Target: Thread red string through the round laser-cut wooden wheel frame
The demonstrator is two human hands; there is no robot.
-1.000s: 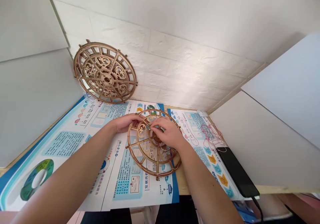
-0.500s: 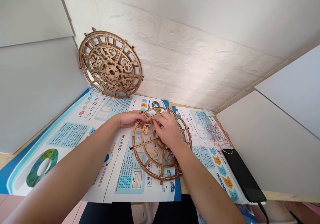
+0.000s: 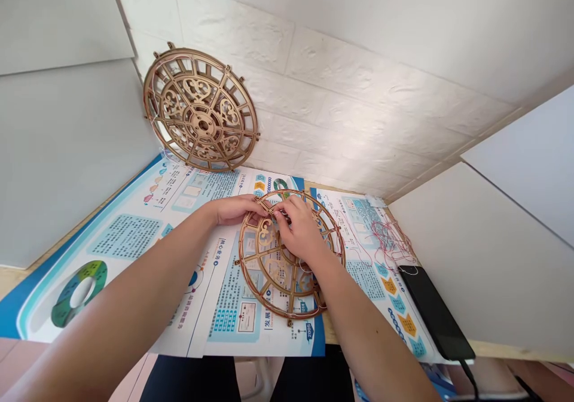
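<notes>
Brick-patterned wall [image 3: 359, 109] behind, papered worktop [image 3: 330, 331] in front: left hand [image 3: 237, 209] and right hand [image 3: 298, 228] both at the near disc [image 3: 293, 282]

White panels close in on either side, a left panel [image 3: 67, 151] and a right panel [image 3: 484, 240], and between them it's all happening mid-worktop! There's the near disc, gold-brown openwork with spokes and curling ornament, set over the overlapping edge of the left sheet [image 3: 134, 234], the print showing through its gaps. Is it lying quite flat? Hard to tell.

Look at the left hand: fingers clamped on the disc's far-left part, thumb above, the others tucked partly out of sight behind the frame. And the right hand, reaching across the hub! Thumb and forefinger together in a pinch, just beside the left thumb; anything between those tips is too small to make out. A pale wire loop [image 3: 305, 268] curls by the right wrist.

Far left, the far disc [image 3: 195, 118], a similar wheel, stands tilted back against the wall. Over on the right, a red-and-white wire tangle [image 3: 388, 237] sprawls across the right sheet [image 3: 365, 279], one strand touching the far end of a black phone [image 3: 434, 312]. A dark cable [image 3: 469, 378] drops from the phone's near end, off the worktop's edge.
</notes>
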